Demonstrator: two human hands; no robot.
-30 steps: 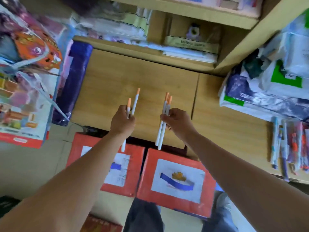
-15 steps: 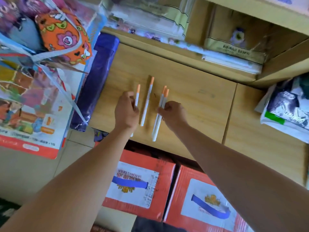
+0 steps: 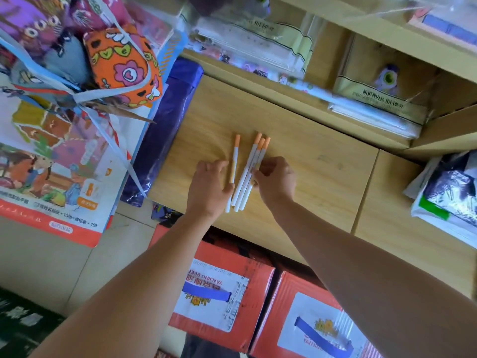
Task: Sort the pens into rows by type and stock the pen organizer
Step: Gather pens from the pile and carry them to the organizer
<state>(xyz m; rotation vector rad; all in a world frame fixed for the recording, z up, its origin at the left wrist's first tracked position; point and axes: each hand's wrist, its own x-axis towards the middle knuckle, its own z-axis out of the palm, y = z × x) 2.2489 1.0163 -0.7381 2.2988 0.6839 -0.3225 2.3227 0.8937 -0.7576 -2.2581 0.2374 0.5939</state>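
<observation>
**Four orange-capped pens on the counter, a hand on each group**

A wooden counter fills the middle of the view, with shelves of packaged goods behind it. A large illustrated toy box stands at its left end, and red cartons sit on the floor below its front edge. A purple package lies along the counter's left side.

The left hand reaches over the front edge, fingers curled. Its thumb lies across a single pen and its forefinger touches the barrel. The right hand, fingers bent, pinches the right side of three pens. These lie touching one another on the wood, just beside the single pen. All four are white, with their caps pointing towards the shelves.
</observation>
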